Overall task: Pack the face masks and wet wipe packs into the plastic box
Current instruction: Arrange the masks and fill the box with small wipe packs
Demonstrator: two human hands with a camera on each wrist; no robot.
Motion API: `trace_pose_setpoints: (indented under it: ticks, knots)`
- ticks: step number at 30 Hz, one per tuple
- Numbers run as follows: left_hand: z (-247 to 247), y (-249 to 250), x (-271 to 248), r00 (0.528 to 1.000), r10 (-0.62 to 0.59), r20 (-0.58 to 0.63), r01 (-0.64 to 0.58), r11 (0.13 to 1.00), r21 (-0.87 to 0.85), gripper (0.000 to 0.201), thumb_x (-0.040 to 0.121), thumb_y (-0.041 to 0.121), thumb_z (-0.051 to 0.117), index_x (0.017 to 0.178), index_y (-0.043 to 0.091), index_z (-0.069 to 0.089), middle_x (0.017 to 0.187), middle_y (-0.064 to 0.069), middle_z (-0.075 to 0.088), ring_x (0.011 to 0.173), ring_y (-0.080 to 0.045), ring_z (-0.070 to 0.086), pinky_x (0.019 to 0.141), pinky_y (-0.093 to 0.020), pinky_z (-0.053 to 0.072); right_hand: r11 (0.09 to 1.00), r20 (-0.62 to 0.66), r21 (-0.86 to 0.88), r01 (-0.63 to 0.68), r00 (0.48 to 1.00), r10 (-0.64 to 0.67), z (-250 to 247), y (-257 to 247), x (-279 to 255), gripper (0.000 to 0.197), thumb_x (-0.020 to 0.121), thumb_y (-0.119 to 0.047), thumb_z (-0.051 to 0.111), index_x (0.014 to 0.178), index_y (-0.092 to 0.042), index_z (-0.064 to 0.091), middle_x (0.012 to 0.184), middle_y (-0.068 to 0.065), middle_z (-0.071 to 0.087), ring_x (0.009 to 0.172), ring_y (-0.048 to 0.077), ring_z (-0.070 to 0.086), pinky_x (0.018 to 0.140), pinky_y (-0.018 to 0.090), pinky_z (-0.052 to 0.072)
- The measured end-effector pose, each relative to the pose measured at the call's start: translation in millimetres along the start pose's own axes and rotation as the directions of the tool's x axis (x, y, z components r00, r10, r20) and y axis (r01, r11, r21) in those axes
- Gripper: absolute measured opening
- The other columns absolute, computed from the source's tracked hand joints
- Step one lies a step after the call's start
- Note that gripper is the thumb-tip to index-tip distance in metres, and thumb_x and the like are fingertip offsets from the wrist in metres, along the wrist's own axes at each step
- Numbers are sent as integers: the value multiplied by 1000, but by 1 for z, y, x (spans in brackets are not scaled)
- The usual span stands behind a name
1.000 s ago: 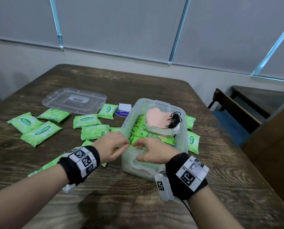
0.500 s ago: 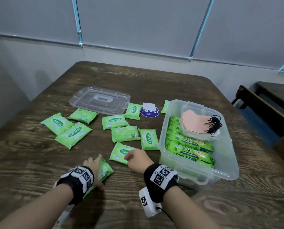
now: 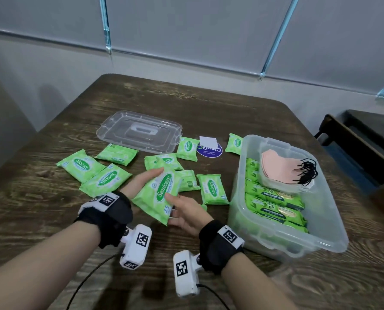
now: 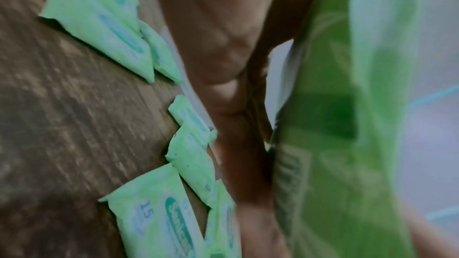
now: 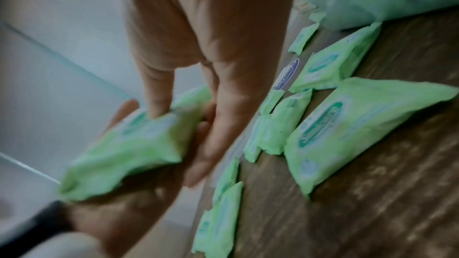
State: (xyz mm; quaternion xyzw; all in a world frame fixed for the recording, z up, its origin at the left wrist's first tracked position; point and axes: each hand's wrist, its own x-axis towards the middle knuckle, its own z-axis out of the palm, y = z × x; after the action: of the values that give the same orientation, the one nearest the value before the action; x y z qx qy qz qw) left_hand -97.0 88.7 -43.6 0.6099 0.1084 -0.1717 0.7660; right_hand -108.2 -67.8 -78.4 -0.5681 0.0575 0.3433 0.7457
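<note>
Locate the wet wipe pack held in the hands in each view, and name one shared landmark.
Head: held wet wipe pack centre, between both hands.
Left wrist: blurred green, right side.
Right wrist: lower left, thumb pressing it.
Landmark: round blue sticker, head centre; right wrist upper right; unseen in left wrist.

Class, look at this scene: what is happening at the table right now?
A person is packing a clear plastic box. Both hands, left hand and right hand, hold one green wet wipe pack above the table. The box already holds larger wipe packs and pink face masks; its lid lies aside among loose packs.
</note>
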Motion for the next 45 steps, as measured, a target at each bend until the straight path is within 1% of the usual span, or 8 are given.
trace_pose_setpoints:
  ticks: [5,8,14,21,28,34,40,45]
  knots:
    - [-7,-3,11,994,-83,66,63,963,262,74,41,29,90,107,4,68,98,-13,73,87,-29,70,85,-42,55,976,-125,-170,136,980,-158,-9,-2,5,29,87,-11,66,114,-6,56,100,11,70,72,14,67,62,27,54]
    - [-10,-6,18,997,-51,-50,61,969,239,47,61,4,82,104,-1,66,100,-19,71,80,-29,71,75,-39,57,910,-159,-390,140,963,-216,-22,-5,12,36,84,-19,71,114,-6,55,98,8,68,74,12,66,60,23,51]
    - [-36,-6,31,975,-34,-218,85,969,230,38,66,8,81,100,7,64,99,-11,71,90,-27,67,84,-40,54,286,-298,-925,-250,944,-139,-59,5,42,69,85,-26,70,141,-5,34,145,10,41,132,25,42,104,32,38]
    - [-62,-9,41,965,-133,-227,197,936,291,118,22,50,94,125,8,53,123,-7,62,115,-28,55,104,-49,39,38,-351,-935,-353,935,48,-61,-5,58,93,66,-43,83,137,-5,37,140,11,42,129,29,42,104,42,42]
    - [-41,8,34,999,-49,16,25,743,669,74,31,28,94,99,19,66,97,8,72,99,-16,65,86,-29,49,-2,-164,-986,-166,975,-152,-35,-26,53,61,77,-18,76,133,-21,53,126,5,60,116,25,56,92,36,48]
    - [2,24,40,934,-108,341,-351,-85,933,81,61,49,82,128,13,56,151,7,22,140,-11,15,116,-27,12,-140,18,-989,-40,920,-391,1,-65,23,33,89,-19,56,121,-26,61,110,5,66,107,28,59,77,32,45]
    - [39,69,27,816,186,548,-537,-113,836,61,42,65,61,65,9,70,88,-4,65,80,-23,62,87,-24,43,-155,40,-987,-51,845,-534,3,-118,-32,33,89,-16,52,118,-28,60,109,2,65,105,27,58,73,31,36]
    - [93,105,43,829,423,366,-498,260,827,77,30,69,70,81,11,68,80,-2,70,74,-20,66,67,-40,54,176,-61,-974,141,587,-807,-44,-163,-93,52,82,-1,58,130,-22,53,127,-4,58,119,14,50,100,28,40]
